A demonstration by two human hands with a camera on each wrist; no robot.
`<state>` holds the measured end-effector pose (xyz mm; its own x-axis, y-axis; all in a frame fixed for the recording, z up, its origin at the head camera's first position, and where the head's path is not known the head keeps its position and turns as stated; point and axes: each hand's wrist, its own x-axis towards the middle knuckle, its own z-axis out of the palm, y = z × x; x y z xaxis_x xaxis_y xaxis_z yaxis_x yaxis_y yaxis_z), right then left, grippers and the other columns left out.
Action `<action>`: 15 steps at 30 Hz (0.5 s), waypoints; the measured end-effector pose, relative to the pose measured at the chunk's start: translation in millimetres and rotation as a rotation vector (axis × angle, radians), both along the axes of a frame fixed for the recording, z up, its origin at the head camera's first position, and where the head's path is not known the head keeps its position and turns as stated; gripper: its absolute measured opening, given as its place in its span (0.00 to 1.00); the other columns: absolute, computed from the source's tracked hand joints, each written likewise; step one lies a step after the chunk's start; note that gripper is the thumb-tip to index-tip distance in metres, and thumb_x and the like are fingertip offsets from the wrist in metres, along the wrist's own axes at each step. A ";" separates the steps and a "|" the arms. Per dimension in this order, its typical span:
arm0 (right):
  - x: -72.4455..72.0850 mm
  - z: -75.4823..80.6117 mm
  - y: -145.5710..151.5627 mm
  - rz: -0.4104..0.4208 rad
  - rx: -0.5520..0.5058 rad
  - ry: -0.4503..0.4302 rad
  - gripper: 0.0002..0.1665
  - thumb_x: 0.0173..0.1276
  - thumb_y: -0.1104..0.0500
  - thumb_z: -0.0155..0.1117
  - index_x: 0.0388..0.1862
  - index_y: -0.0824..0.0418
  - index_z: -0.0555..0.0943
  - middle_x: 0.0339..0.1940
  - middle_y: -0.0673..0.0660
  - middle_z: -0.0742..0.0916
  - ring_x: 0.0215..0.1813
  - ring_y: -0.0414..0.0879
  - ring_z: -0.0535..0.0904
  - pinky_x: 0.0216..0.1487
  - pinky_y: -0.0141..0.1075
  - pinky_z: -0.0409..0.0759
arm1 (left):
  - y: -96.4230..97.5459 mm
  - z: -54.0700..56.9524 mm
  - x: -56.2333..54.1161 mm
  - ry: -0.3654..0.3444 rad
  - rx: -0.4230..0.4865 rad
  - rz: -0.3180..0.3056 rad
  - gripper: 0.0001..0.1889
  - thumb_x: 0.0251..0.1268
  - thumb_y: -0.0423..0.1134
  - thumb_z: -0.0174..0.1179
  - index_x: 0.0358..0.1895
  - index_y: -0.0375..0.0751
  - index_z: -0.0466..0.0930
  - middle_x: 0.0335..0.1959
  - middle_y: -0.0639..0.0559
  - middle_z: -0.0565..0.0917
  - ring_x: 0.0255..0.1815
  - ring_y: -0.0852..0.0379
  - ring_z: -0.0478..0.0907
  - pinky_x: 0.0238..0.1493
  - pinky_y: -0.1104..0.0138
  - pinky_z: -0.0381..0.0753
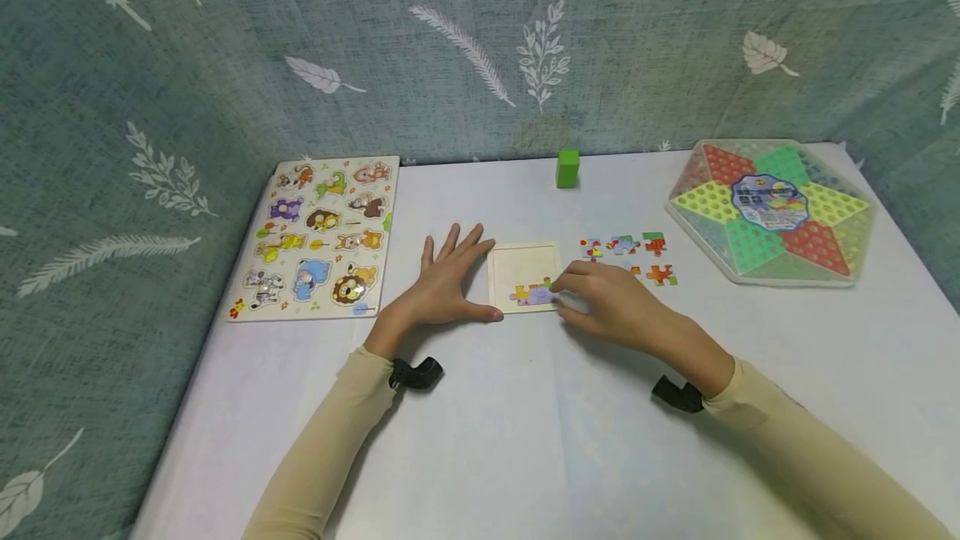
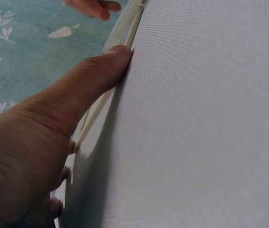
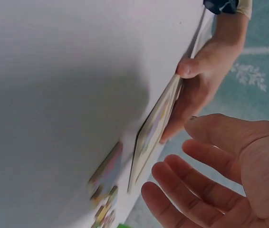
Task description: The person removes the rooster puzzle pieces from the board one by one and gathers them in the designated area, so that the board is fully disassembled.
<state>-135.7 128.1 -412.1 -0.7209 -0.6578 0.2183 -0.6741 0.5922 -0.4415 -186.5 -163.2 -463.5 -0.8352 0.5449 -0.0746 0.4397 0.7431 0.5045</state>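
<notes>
A small square wooden puzzle tray [image 1: 525,245] lies on the white table, a few joined jigsaw pieces [image 1: 534,294] along its near side. My left hand [image 1: 448,283] spreads around the tray's left side, its thumb [image 2: 108,61] touching the near edge and the index finger reaching toward the far left corner. Over the tray's near right corner is my right hand [image 1: 611,300]. Its fingers [image 3: 187,190] are loosely bent, with no piece showing between them in the right wrist view. Loose jigsaw pieces [image 1: 622,245] lie right of the tray, some partly hidden behind this hand.
An animal knob puzzle board [image 1: 341,190] lies at the left. A green block [image 1: 567,169] stands at the back by the leaf-patterned cloth [image 1: 465,90]. To the right is a hexagonal game board [image 1: 768,211] with coloured triangles.
</notes>
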 end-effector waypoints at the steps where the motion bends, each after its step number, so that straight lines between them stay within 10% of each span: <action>1: -1.6 0.1 -3.8 0.004 0.004 -0.002 0.13 0.60 0.63 0.74 0.44 0.64 0.87 0.41 0.55 0.87 0.42 0.47 0.83 0.43 0.42 0.82 | -0.6 -0.2 -0.3 0.000 0.002 -0.002 0.61 0.44 0.68 0.74 0.80 0.49 0.54 0.83 0.51 0.42 0.81 0.45 0.27 0.71 0.42 0.18; 15: -21.7 -3.7 -37.2 0.090 0.065 -0.026 0.11 0.60 0.67 0.72 0.42 0.63 0.86 0.37 0.54 0.85 0.35 0.45 0.80 0.39 0.41 0.79 | -2.3 0.9 0.0 -0.002 0.029 -0.025 0.60 0.46 0.68 0.73 0.81 0.48 0.53 0.83 0.49 0.43 0.81 0.43 0.27 0.70 0.41 0.17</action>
<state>-157.4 90.9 -415.8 -0.6632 -0.7322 0.1552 -0.7146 0.5577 -0.4223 -186.5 -165.5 -462.6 -0.8213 0.5672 -0.0605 0.4566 0.7172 0.5264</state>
